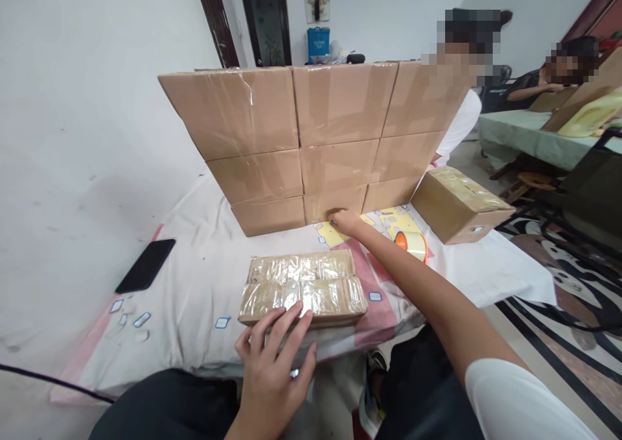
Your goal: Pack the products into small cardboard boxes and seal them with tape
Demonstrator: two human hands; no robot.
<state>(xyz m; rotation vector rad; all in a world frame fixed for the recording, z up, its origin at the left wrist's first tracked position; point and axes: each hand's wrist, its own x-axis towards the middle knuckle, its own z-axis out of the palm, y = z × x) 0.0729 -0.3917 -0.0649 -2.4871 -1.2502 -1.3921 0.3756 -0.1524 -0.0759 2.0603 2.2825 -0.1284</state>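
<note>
My left hand (275,362) is open, its fingers spread, with the fingertips on the near edge of a flat cardboard box (301,288) wrapped in shiny clear tape. My right hand (346,221) reaches forward to the foot of a wall of stacked cardboard boxes (335,106). Its fingers are curled closed beside the bottom middle box; a small dark spot shows at the fingertips, too small to name. A roll of tape (413,246) with an orange rim lies on the cloth, to the right of my right forearm.
A cardboard box (466,203) stands at the table's right end. A black phone (146,265) and small stickers lie on the patterned tablecloth (194,310). Behind the stack is a person in a white shirt (459,126). Another person sits at a far table (519,132).
</note>
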